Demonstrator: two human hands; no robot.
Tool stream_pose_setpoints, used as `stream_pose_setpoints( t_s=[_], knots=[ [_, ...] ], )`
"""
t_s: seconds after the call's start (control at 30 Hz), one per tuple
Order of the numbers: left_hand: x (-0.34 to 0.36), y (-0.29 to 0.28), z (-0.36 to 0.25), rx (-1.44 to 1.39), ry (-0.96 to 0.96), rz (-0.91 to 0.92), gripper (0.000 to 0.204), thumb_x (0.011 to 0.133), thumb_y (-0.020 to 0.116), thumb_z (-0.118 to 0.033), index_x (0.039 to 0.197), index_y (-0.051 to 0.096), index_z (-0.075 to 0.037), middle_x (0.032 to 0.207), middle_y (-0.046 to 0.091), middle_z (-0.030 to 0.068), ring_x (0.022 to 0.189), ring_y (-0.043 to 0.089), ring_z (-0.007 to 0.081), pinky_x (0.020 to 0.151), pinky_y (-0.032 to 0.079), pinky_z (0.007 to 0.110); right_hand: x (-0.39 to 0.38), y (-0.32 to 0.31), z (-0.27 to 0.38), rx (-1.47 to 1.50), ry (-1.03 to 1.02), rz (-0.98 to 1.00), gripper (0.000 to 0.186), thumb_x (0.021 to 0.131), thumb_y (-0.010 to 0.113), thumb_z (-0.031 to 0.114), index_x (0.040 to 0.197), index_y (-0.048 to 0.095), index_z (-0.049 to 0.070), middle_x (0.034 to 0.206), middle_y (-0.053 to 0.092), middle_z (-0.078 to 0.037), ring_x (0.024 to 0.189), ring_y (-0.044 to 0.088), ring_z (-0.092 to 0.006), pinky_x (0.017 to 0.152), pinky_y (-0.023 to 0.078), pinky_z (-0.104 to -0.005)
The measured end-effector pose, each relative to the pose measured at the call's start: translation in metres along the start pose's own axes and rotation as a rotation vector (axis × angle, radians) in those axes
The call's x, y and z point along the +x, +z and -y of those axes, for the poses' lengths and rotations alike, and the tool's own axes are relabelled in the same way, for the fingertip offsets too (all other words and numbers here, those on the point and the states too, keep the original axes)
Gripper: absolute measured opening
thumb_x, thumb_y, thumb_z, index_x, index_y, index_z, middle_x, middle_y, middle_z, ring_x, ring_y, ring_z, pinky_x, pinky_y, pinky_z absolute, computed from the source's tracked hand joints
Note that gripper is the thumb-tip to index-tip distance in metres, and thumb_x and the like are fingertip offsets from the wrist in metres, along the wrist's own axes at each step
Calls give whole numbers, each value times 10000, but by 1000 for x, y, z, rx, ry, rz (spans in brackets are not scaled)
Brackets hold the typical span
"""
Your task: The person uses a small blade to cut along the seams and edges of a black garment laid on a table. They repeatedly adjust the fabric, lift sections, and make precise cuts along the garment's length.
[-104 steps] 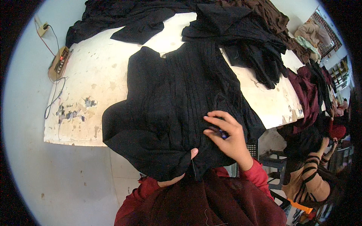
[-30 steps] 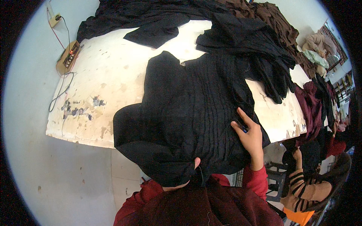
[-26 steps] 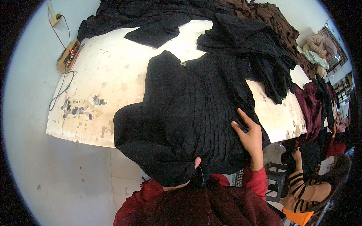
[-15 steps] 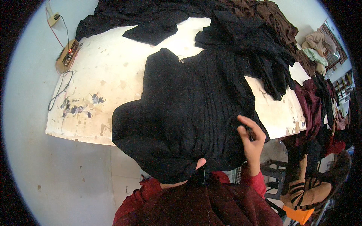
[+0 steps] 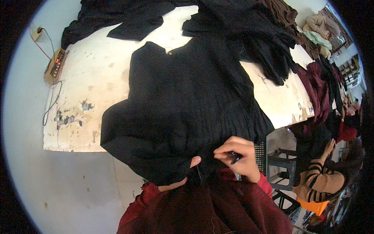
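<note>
A black garment (image 5: 171, 97) with lengthwise folds hangs over the near table edge toward me. Under its near end is my left hand (image 5: 196, 160); only the thumb and part of the wrist show, and the thumb presses the cloth from above. A pale loose thread (image 5: 199, 173) trails down by that thumb. Just right of it, my right hand (image 5: 241, 156) is closed, thumb and forefinger pinched together over the cloth. A small dark tool (image 5: 235, 156) with a bluish glint lies within its curled fingers; its exact kind is not clear.
More black cloth (image 5: 233, 23) covers the far side of the stained white table (image 5: 89, 85). A power strip (image 5: 54, 68) with cables sits at its left edge. Dark stools (image 5: 280, 163) stand at right, near another person in a striped sleeve (image 5: 319, 177).
My right hand has moved left and down toward the left thumb, its raised fingers now pinched together. The garment's folds have flattened, and the view has shifted.
</note>
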State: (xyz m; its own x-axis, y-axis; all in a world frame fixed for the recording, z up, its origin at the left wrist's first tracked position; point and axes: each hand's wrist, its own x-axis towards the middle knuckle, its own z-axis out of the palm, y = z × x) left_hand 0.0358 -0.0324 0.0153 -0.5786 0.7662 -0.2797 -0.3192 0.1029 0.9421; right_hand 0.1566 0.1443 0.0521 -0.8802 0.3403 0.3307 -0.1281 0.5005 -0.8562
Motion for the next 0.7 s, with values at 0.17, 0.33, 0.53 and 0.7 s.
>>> stream_pose_setpoints(
  t_s=[0.17, 0.33, 0.53, 0.7],
  knots=[
    [-1, -1, 3, -96, -58, 38, 451, 877, 679, -178, 1272, 551, -1, 1278, 580, 127, 1182, 524, 225, 1047, 381, 348, 3, -15, 0, -336, 149, -231, 440, 737, 788, 128, 1151, 667, 44, 915, 652, -111, 807, 650, -219, 739, 510, -296],
    [0, -2, 6, -181, -108, 70, 451, 872, 678, -172, 1270, 551, -3, 1276, 580, 124, 1178, 526, 225, 1046, 382, 348, -3, -11, 0, -286, 202, -165, 387, 749, 784, 153, 1107, 682, 48, 922, 676, -109, 775, 665, -205, 726, 522, -287],
    [1, -5, 10, -339, -224, 139, 452, 866, 678, -165, 1269, 551, -4, 1272, 581, 120, 1174, 527, 224, 1044, 383, 347, 6, -3, 5, -227, 272, -129, 235, 763, 781, 208, 934, 711, 62, 777, 701, -96, 676, 696, -181, 619, 522, -269],
    [2, -7, 14, -447, -316, 192, 453, 861, 677, -159, 1268, 552, -5, 1269, 582, 117, 1170, 529, 223, 1043, 383, 347, 15, -8, 2, -266, 193, -78, 215, 764, 780, 216, 905, 719, 66, 743, 697, -93, 649, 695, -204, 589, 516, -276]
  ],
)
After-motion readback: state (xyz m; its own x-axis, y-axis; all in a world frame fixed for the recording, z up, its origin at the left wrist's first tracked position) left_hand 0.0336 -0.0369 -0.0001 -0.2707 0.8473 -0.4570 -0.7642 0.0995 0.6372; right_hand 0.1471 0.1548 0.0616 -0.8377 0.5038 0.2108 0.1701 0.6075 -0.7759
